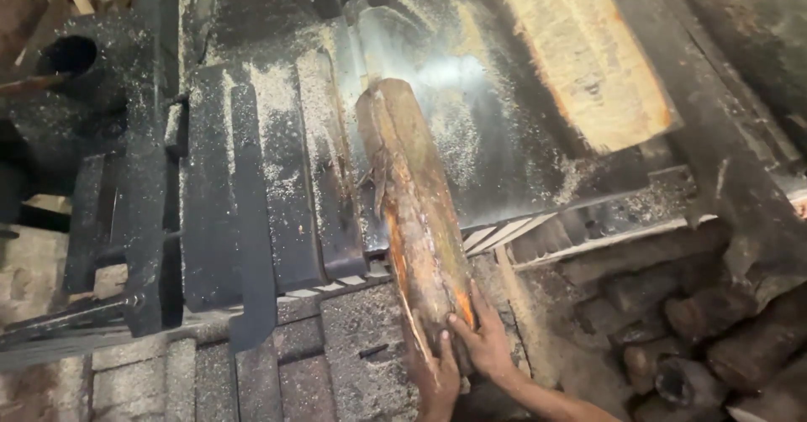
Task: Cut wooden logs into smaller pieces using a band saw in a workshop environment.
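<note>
Sawdust-covered steel surface point(471, 136) lies ahead of both hands. Bark-covered log point(416, 212) rests lengthwise on it, uncut; a sawn slab point(580, 52) beyond. Right hand point(486, 342) and left hand point(439, 380) grasp the log's near end.

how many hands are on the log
2: the left hand cups the near end of the log from below, the right hand presses its right side. No other hands in view.

Rough barked wooden log point(416, 212), matt dark metal table point(252, 195) (sawdust-dusted), pale raw-sawn wood slab point(580, 52)
</note>
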